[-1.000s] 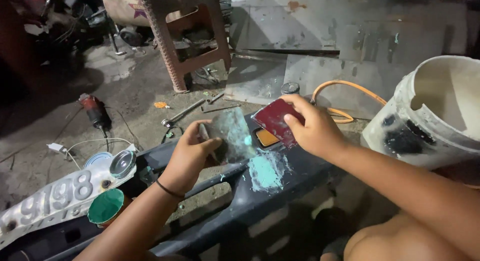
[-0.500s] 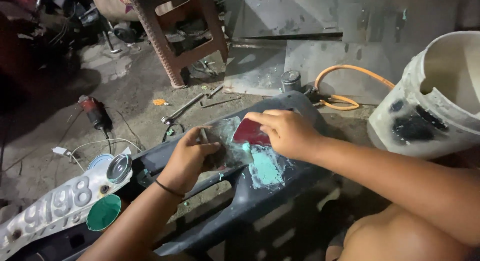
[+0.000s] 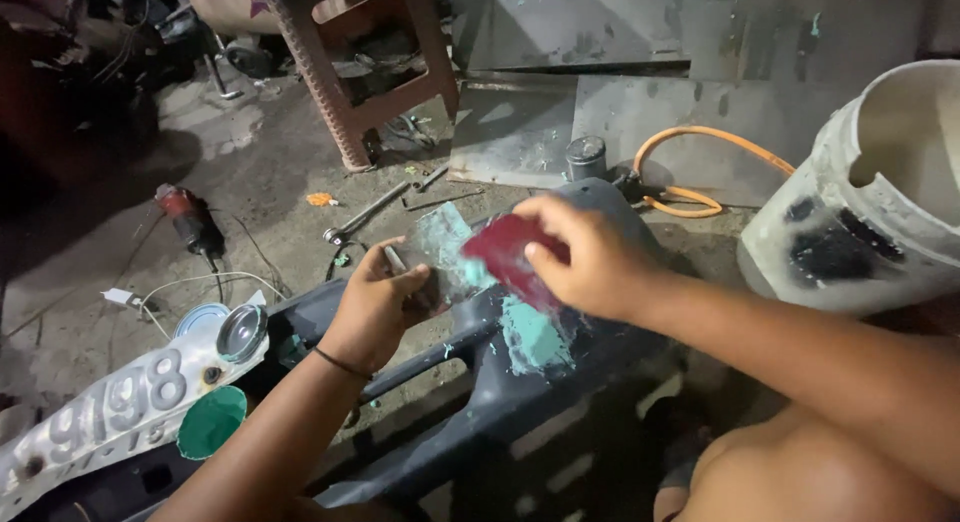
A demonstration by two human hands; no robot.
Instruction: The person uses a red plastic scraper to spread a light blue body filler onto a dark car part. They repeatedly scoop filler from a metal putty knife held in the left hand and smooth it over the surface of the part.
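Note:
My left hand grips a small flat board smeared with teal putty, held over a dark grey car bumper. My right hand holds a dark red flexible spreader pressed against the board's edge, just above a teal putty patch on the bumper. A black band sits on my left wrist.
A large stained white bucket stands at right, with an orange hose behind. A red plastic stool, a red power tool, a wrench, a small can and a teal lid lie on the concrete floor.
My right hand has brought the red spreader down from above the bumper onto the putty board. The left hand has stayed on the board.

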